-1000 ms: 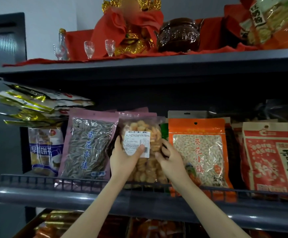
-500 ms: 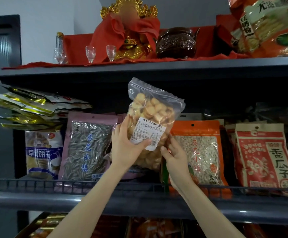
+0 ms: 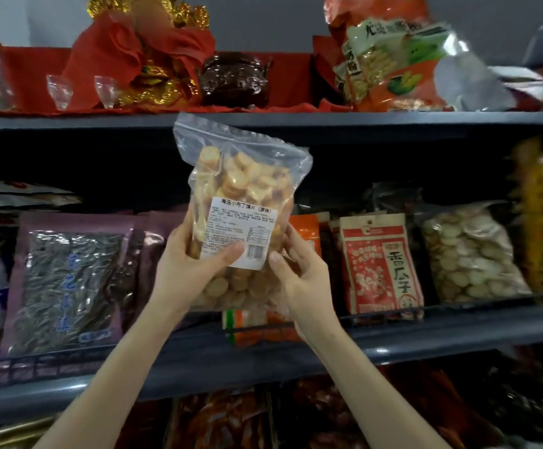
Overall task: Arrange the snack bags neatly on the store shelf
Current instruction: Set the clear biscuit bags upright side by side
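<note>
Both my hands hold a clear zip bag of round golden biscuit slices with a white label, lifted in front of the middle shelf. My left hand grips its lower left side, thumb across the label. My right hand holds its lower right edge. Behind the bag stands an orange seed bag, mostly hidden. A pink bag of sunflower seeds stands to the left. On the right stand a red-and-beige melon-seed bag and another clear biscuit bag.
The top shelf carries a red-draped gold figure, small glasses, a dark pot and loose snack bags. A wire rail runs along the middle shelf's front. More red packets fill the shelf below.
The clear biscuit bag went from standing in the row to being held up in front of the shelf by both hands. My view has shifted right and closer.
</note>
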`<state>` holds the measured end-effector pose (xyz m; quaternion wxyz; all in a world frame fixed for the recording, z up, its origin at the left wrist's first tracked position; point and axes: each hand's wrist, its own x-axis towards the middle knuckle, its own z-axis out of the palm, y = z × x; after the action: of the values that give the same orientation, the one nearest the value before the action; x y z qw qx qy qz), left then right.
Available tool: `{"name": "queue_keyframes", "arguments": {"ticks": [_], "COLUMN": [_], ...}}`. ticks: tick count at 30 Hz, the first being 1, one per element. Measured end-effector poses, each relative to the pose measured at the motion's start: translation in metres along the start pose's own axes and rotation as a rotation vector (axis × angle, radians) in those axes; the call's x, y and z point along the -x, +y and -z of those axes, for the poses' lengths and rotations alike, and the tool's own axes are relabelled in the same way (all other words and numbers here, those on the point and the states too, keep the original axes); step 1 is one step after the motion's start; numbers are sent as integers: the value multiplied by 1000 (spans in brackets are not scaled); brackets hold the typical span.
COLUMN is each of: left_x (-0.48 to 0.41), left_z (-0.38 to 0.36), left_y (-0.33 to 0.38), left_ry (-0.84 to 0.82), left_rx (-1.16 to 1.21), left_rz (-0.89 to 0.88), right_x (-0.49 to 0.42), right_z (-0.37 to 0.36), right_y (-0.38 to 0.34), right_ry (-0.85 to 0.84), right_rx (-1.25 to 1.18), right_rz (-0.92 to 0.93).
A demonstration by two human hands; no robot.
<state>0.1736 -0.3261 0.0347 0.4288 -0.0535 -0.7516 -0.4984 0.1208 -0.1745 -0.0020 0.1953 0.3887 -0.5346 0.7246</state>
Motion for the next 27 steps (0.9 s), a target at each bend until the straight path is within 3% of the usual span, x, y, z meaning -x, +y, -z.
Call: {"name": "queue_keyframes", "arguments": {"ticks": [6,13,18,23,27], "left_x": [33,84,124,133,121], "left_z": [-71,-175,-248,-311,-337], "left_y": [35,53,73,93,95], "left_ry": [-56,-70,-172,-224,-154], "left_rx": [191,436,480,461,413], "left_rz": [53,264,251,252,219], "right_x": [19,46,64,62,40], "right_z": [79,190,274,342,381], "right_y": [-34,-68,-78,-72,-69], "right_ry": [85,163,84,102,143], "right_rx": [195,367,182,247,209], "right_rz": [8,-175,-469,-521,-535]}}
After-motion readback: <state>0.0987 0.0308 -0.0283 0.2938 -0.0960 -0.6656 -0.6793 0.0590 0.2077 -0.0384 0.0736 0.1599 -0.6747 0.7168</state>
